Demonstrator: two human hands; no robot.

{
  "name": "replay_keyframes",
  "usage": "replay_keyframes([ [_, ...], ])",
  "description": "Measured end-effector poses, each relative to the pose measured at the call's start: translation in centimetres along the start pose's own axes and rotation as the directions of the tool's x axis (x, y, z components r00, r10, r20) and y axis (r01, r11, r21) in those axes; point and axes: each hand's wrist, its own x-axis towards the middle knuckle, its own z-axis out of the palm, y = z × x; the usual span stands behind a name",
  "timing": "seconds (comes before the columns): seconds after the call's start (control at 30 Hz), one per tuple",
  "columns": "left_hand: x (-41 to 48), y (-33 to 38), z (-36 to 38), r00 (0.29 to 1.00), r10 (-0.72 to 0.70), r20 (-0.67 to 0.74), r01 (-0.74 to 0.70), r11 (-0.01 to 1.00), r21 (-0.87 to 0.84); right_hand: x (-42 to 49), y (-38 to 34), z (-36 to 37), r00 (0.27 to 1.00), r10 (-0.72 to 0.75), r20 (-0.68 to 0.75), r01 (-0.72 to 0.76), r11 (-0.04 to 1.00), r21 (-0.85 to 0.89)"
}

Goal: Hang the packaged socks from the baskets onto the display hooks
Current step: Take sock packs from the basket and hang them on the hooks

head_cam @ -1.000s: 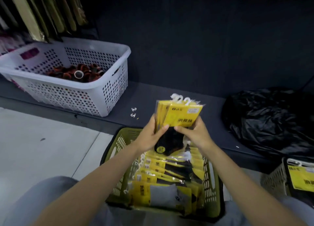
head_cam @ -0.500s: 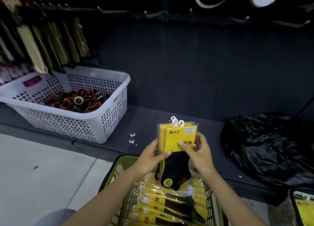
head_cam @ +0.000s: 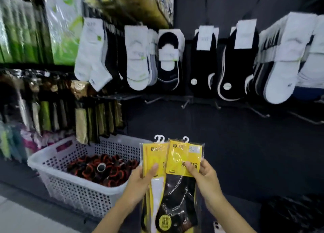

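Sock packs (head_cam: 184, 155) number three: left hand (head_cam: 140, 182) grips two, right hand (head_cam: 205, 178) pinches one.

We see left hand (head_cam: 140, 183) gripping yellow sock packs (head_cam: 152, 155), right hand (head_cam: 205, 178) pinching front pack (head_cam: 184, 159); empty display hooks (head_cam: 185, 103) above.

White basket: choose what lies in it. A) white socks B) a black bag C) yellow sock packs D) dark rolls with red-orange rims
D: the white basket holds a heap of dark rolls with red-orange rims; the yellow sock packs are held in the left hand and right hand.
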Motion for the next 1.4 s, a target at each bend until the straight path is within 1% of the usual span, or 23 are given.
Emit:
replay_keyframes([
  [0.2,3.8,2.2,-7.4,0.978,0.061,-0.2,-0.059,0.998,0.013,5.2,-1.6,5.9,0.999,-0.031,0.042,0.033,0.999,-0.041],
  [0.27,4.9,2.6,-9.9,0.957,0.084,-0.276,-0.073,0.996,0.048,7.1,-2.2,7.6,0.998,-0.056,0.04,0.058,0.997,-0.046],
  [0.4,6.9,3.5,-13.6,0.919,0.161,-0.36,-0.114,0.982,0.148,10.5,-3.2,10.2,0.995,-0.095,0.02,0.096,0.994,-0.057],
  [0.47,7.7,3.6,-14.9,0.9,0.164,-0.404,-0.107,0.981,0.16,11.9,-3.1,11.2,0.995,-0.103,0.009,0.104,0.991,-0.079],
  [0.63,8.9,2.4,-17.2,0.9,0.126,-0.418,-0.078,0.989,0.129,14.3,-2.1,12.6,0.997,-0.079,-0.009,0.076,0.985,-0.158],
  [0.77,9.2,1.8,-17.8,0.903,0.119,-0.414,-0.074,0.99,0.123,16.2,-1.4,13.2,0.997,-0.071,-0.041,0.062,0.978,-0.201],
  [0.87,9.2,1.7,-17.5,0.905,0.128,-0.405,-0.086,0.989,0.121,17.9,-0.6,13.2,0.991,-0.019,-0.129,-0.004,0.984,-0.18],
  [0.93,9.2,1.7,-17.1,0.895,0.152,-0.419,-0.104,0.985,0.134,18.8,0.1,13.0,0.98,0.065,-0.191,-0.09,0.987,-0.13],
  [1.0,9.1,1.9,-16.7,0.892,0.148,-0.426,-0.101,0.986,0.132,19.5,0.8,12.5,0.954,0.144,-0.261,-0.17,0.982,-0.08],
  [1.07,8.8,2.1,-16.1,0.897,0.118,-0.425,-0.084,0.992,0.097,19.8,1.4,11.9,0.926,0.188,-0.326,-0.224,0.972,-0.073],
  [1.17,7.7,3.2,-14.9,0.91,0.096,-0.404,-0.092,0.995,0.029,19.5,2.1,10.7,0.89,0.216,-0.403,-0.26,0.964,-0.059],
  [1.27,7.0,3.4,-14.0,0.912,0.056,-0.406,-0.07,0.997,-0.019,17.5,2.0,10.1,0.866,0.18,-0.466,-0.252,0.963,-0.095],
  [1.3,6.8,3.4,-13.7,0.917,0.025,-0.398,-0.04,0.999,-0.029,16.5,1.7,10.2,0.885,0.157,-0.439,-0.228,0.967,-0.115],
  [1.33,6.7,3.3,-13.3,0.926,-0.007,-0.377,-0.012,0.999,-0.049,15.3,1.3,10.6,0.919,0.139,-0.368,-0.193,0.975,-0.112],
  [1.4,6.4,3.3,-12.2,0.944,-0.053,-0.327,0.023,0.995,-0.096,12.3,0.0,11.7,0.983,0.123,-0.139,-0.136,0.987,-0.091],
])
